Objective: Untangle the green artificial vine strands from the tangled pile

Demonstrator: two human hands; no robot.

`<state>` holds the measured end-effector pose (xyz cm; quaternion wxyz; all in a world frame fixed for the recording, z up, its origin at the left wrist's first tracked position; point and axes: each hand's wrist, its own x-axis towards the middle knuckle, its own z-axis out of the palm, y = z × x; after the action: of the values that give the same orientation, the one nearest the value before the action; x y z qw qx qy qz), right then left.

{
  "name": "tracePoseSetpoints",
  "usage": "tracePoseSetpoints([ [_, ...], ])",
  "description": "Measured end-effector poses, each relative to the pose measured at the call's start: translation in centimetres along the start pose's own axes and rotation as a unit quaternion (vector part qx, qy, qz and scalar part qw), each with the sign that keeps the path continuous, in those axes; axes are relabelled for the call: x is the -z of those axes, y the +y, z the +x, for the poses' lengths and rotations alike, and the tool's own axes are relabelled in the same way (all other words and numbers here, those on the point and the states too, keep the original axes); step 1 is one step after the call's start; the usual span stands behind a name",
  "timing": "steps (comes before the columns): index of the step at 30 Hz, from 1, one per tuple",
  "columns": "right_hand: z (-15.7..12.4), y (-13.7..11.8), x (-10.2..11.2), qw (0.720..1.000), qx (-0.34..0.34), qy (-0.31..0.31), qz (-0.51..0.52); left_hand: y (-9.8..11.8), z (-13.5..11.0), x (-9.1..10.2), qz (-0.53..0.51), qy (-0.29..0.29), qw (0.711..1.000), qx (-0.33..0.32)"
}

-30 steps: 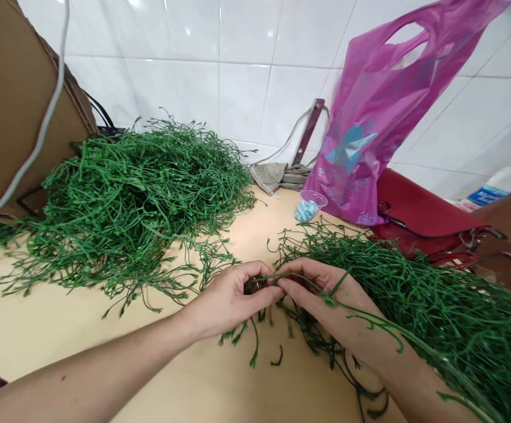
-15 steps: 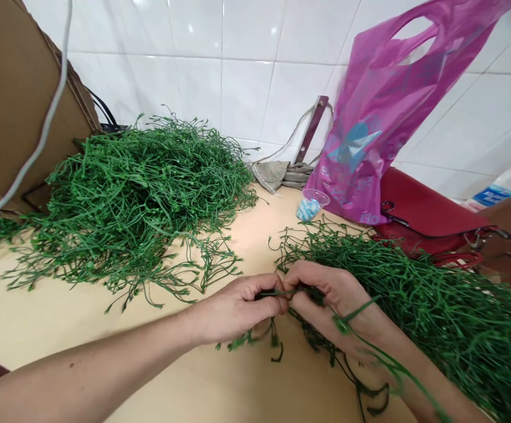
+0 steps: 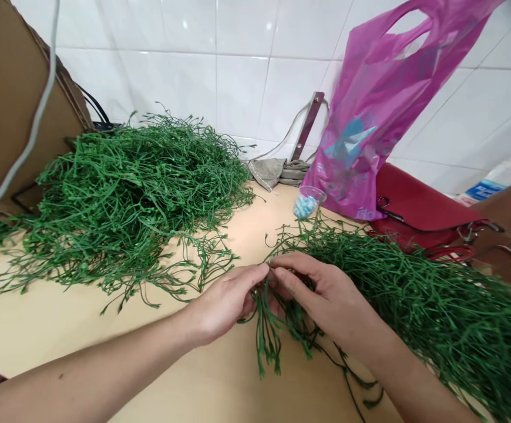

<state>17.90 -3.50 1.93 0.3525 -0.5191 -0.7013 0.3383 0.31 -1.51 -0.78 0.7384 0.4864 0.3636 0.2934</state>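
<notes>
**Fine green stems pinched between my fingertips**

My left hand (image 3: 224, 302) and my right hand (image 3: 328, 296) are both curled nearly shut, their fingertips meeting on a small bunch of thin, bright green stems (image 3: 266, 335). The bunch sits just under my fingers, its loose ends hanging toward the pale wooden desk (image 3: 53, 335). (Real or artificial? I can't tell from here.) Which hand bears more of the bunch is hard to tell, because my fingers hide the grip.

A tight pinch close to the fingertips suits stems this fine, and a light touch should keep their thin branches from snagging. That matters here: a large heap of green stems (image 3: 432, 305) lies against my right hand, and a second heap of green stems (image 3: 136, 188) lies beyond my left. A clear plastic cup (image 3: 305, 205) of blue-and-white pieces stands ahead of my hands, beside a magenta plastic carrier bag (image 3: 352, 129).
</notes>
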Motion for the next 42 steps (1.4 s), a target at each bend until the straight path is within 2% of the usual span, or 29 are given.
tracePoseSetpoints([
  [5,0.2,0.4,-0.4,0.987,-0.081,-0.014,0.138,0.7,-0.3,-0.2,0.095,-0.058,0.993,-0.041],
  [8,0.2,0.4,0.1,0.978,-0.108,-0.014,0.176,0.8,-0.4,-0.2,0.167,-0.055,0.983,-0.058],
  [13,-0.1,-0.6,0.1,0.995,-0.073,0.029,0.054,0.4,-0.1,-0.1,0.178,0.048,0.973,-0.136],
  [15,-0.3,-0.9,-0.1,0.997,-0.066,0.023,0.011,0.6,0.0,0.0,0.172,0.072,0.967,-0.174],
  [17,-0.3,-1.2,-0.4,0.998,-0.068,0.018,-0.005,0.8,0.2,0.0,0.162,0.082,0.967,-0.182],
  [22,-0.4,-1.3,-0.5,0.997,-0.06,0.041,-0.021,1.5,0.0,0.0,0.082,0.077,0.984,-0.141],
  [27,-0.6,-1.2,0.0,0.999,-0.038,-0.012,0.008,2.1,-0.3,0.0,0.082,0.084,0.984,-0.137],
  [30,-0.5,-1.0,0.2,0.998,-0.038,-0.039,0.028,2.0,-0.2,0.2,0.076,0.069,0.985,-0.141],
  [32,-0.4,-0.8,0.2,0.998,-0.043,-0.026,0.027,1.7,0.0,0.3,0.061,0.06,0.987,-0.136],
  [36,-0.4,-0.9,0.0,0.999,-0.027,0.042,-0.007,1.2,0.3,0.2,0.005,0.064,0.99,-0.122],
  [42,-0.8,-1.3,-0.6,0.992,-0.01,0.066,-0.103,1.0,0.3,0.5,0.077,0.068,0.983,-0.154],
])
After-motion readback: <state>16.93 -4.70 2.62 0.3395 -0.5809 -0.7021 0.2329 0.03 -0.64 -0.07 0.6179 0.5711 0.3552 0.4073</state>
